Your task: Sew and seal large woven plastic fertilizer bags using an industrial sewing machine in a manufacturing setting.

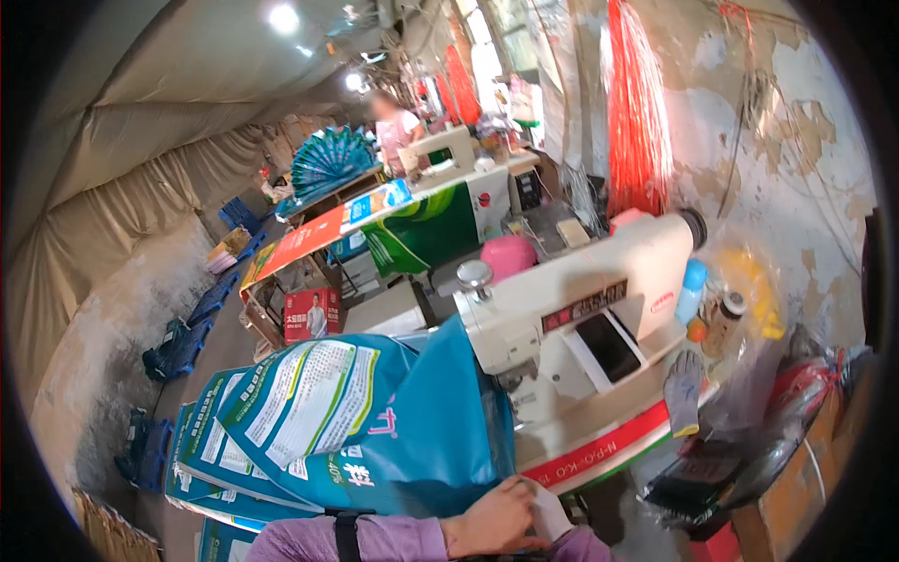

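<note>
My left hand (pixel 494 521) is at the lower edge, in a purple sleeve with a black strap. Its fingers curl against a pale, whitish thing (pixel 549 513) at the end of my right sleeve (pixel 582 545). That pale thing looks like a glove or cloth; my right hand's fingers are hidden there. Just beyond my left hand lies a large teal printed bag (pixel 412 459), its right end close to the needle area of a cream sewing machine (pixel 590 272). More teal bags (pixel 201 450) are stacked beneath it on the left.
A grey glove (pixel 684 389) lies at the machine table's right edge, near a blue bottle (pixel 691 290) and a jar (pixel 729 309). Red strands (pixel 637 122) hang by the wall. Farther off, a person (pixel 395 126) stands at another sewing machine (pixel 440 155). A red box (pixel 314 314) sits beyond the bags.
</note>
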The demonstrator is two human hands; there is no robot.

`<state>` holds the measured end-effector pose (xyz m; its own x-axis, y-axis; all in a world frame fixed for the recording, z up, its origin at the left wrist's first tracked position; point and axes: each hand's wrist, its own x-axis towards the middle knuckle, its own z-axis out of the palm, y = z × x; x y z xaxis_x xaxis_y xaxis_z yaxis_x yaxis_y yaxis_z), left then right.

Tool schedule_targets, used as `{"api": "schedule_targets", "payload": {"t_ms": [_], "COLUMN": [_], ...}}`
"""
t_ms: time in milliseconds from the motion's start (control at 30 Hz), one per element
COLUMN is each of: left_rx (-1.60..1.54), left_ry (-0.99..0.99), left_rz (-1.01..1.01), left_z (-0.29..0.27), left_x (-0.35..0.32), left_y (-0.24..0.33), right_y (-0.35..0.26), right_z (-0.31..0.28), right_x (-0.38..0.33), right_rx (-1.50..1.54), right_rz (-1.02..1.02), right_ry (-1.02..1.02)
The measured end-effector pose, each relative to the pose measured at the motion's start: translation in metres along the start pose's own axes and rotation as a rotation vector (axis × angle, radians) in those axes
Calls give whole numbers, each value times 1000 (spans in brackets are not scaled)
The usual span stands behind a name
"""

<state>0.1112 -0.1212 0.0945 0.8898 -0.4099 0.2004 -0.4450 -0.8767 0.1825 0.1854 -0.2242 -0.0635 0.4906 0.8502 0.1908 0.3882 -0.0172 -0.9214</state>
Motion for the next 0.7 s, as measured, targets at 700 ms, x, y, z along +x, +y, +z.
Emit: {"api": "schedule_targets", "payload": {"t_ms": [700], "left_rx": [150], "left_ry": [-163], "left_rz": [34], "left_z": [-31], "left_x": [14], "left_y": [-33], "right_y": [-63], "right_z": [35], "right_x": [-11], "right_rx": [1103], "right_rz": [634], "right_ry": [-103]}}
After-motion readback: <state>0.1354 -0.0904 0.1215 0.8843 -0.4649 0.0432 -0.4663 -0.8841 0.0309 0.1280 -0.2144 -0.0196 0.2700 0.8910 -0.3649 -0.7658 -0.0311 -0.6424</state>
